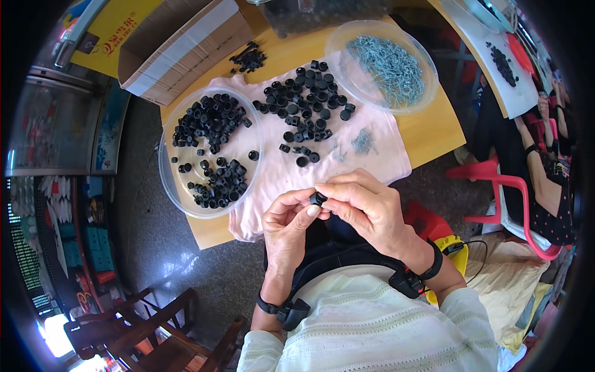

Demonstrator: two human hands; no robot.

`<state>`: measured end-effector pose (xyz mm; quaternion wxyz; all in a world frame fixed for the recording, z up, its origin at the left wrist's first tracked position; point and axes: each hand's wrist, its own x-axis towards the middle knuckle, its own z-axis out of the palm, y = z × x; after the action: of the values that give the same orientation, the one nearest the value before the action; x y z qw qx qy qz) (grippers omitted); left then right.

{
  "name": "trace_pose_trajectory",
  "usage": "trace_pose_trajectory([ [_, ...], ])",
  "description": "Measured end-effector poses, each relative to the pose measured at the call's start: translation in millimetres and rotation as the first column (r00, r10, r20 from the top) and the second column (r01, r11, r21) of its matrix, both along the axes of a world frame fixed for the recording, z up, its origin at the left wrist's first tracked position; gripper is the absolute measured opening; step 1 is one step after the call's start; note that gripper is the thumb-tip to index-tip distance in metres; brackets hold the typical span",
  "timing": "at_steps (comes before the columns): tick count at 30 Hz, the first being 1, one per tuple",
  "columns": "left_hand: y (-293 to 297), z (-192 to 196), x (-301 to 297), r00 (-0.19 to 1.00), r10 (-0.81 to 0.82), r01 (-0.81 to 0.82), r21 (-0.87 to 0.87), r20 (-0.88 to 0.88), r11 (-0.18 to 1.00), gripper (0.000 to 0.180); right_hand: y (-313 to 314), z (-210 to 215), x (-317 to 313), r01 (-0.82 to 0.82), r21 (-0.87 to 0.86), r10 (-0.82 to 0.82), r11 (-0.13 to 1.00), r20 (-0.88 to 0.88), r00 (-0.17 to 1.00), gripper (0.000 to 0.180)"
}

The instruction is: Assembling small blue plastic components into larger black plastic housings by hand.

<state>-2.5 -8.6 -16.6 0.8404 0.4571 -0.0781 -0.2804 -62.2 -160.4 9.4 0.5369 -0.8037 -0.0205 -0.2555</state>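
Observation:
A small round black cap (318, 198) is pinched between my two hands, just over the near edge of the pink cloth. My left hand (289, 214) grips it with thumb and fingertips. From the other side, the fingertips of my right hand (362, 201) press on the same cap. Ahead of my hands, many loose black caps (304, 93) lie spread on the cloth (378, 139). A clear round tray (260, 155) to the left holds two heaps of small black parts. At the far right, a second clear tray (343, 38) contains a pile of silvery screws (390, 68).
An opened cardboard box (180, 56) stands at the far left of the wooden table (440, 127). Near it lies a small heap of black pieces (249, 57). A red plastic chair (496, 180) and another person (539, 167) are at right. Wooden chairs (155, 335) stand lower left.

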Motion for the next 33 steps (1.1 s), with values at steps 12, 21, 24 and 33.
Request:
trace_pose_trajectory([
  [12, 1.2, 5.8, -3.6, 0.979, -0.017, 0.009, -0.040, -0.204, 0.999, 0.020, 3.5, 0.1, -1.1, 0.028, -0.101, -0.030, 0.994, -0.011, 0.999, 0.043],
  [21, -4.5, 4.1, -12.3, 0.958, -0.016, -0.004, -0.067, -0.288, 0.998, 0.014, 4.0, -0.3, -0.5, 0.094, -0.253, -0.076, 0.963, 0.082, 0.994, 0.040],
  [24, -5.8, 4.0, -15.8, 0.959, 0.006, -0.023, -0.055, -0.285, 0.998, 0.013, 4.6, -1.2, -2.5, 0.117, -0.273, -0.092, 0.955, 0.101, 0.991, 0.040],
  [33, -9.4, -2.0, -23.5, 0.976, 0.009, -0.014, -0.023, -0.218, 1.000, 0.014, 5.4, -6.6, -12.2, 0.162, -0.326, -0.114, 0.931, 0.162, 0.980, 0.036],
])
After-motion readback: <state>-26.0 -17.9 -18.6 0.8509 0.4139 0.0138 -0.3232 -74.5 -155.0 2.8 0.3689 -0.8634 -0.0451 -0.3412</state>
